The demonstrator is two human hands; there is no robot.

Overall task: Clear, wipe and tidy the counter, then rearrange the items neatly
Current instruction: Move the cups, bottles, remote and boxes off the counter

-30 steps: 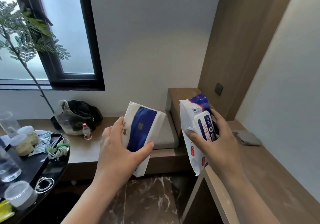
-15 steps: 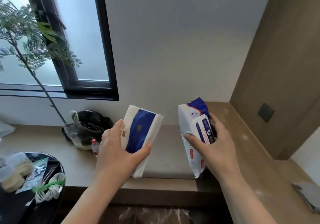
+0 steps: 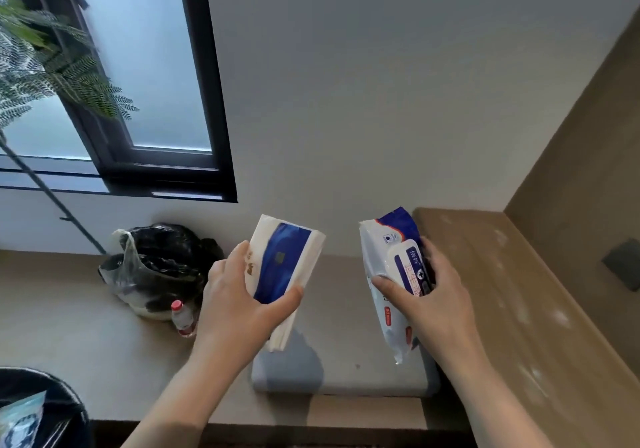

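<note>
My left hand (image 3: 239,302) grips a white and blue tissue pack (image 3: 284,267), held upright above a grey pad (image 3: 346,371) on the low wooden counter (image 3: 69,326). My right hand (image 3: 436,305) grips a white and blue wet-wipes pack (image 3: 388,274) with a flip lid, also upright, over the pad's right side. Both packs hang in the air, apart from each other.
A plastic bag with black contents (image 3: 156,267) and a small red-capped bottle (image 3: 181,317) stand on the counter to the left. A raised wooden counter (image 3: 502,291) with white smudges runs along the right. A black tray (image 3: 38,409) shows at bottom left, and a plant (image 3: 52,66) by the window.
The view has swung left and closer to the wall counter. Both hands still hold their packs in the same pose, now over the grey pad. The tray has slid mostly out of view.
</note>
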